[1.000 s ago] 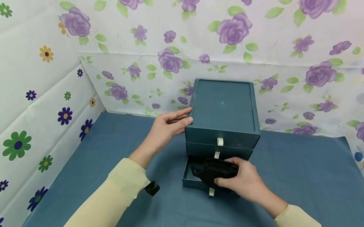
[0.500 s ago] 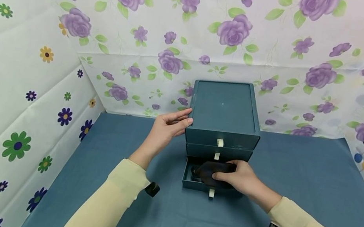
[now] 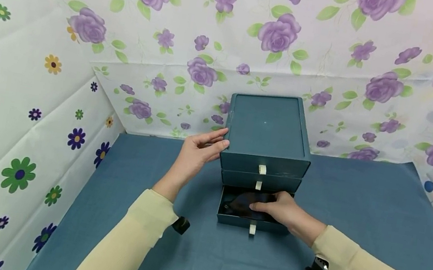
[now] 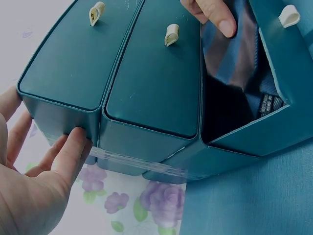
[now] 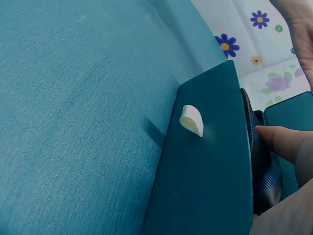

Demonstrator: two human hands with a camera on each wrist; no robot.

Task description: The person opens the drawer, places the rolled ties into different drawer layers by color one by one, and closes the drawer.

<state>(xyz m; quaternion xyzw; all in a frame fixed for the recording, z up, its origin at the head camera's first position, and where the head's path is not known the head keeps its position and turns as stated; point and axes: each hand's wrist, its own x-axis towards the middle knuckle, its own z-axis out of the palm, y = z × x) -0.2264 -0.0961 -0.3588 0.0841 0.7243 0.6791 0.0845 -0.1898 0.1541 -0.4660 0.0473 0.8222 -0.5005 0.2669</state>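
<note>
A dark necktie (image 3: 240, 203), striped blue and brown in the left wrist view, lies folded within the pulled-out bottom drawer (image 3: 234, 221). My right hand (image 3: 286, 213) reaches into that drawer and holds the necktie (image 4: 229, 56), thumb on top; the other fingers are mostly hidden. A small label (image 4: 266, 104) shows at the folded end. The drawer belongs to a teal three-drawer cabinet (image 3: 269, 127), whose upper two drawers are pushed in. With extended fingertips my left hand (image 3: 197, 148) touches the cabinet's left side near its top front corner.
Each drawer front has a small cream pull loop (image 3: 252, 229). Blue cloth (image 3: 196, 264) covers the table under the cabinet. Behind the cabinet hangs a flowered cloth (image 3: 201, 19), and another patterned cloth (image 3: 14, 98) runs along the left.
My right hand has lowered the necktie into the bottom drawer, shifting slightly left, and the necktie now lies flatter there. My left hand stays at the cabinet's side.
</note>
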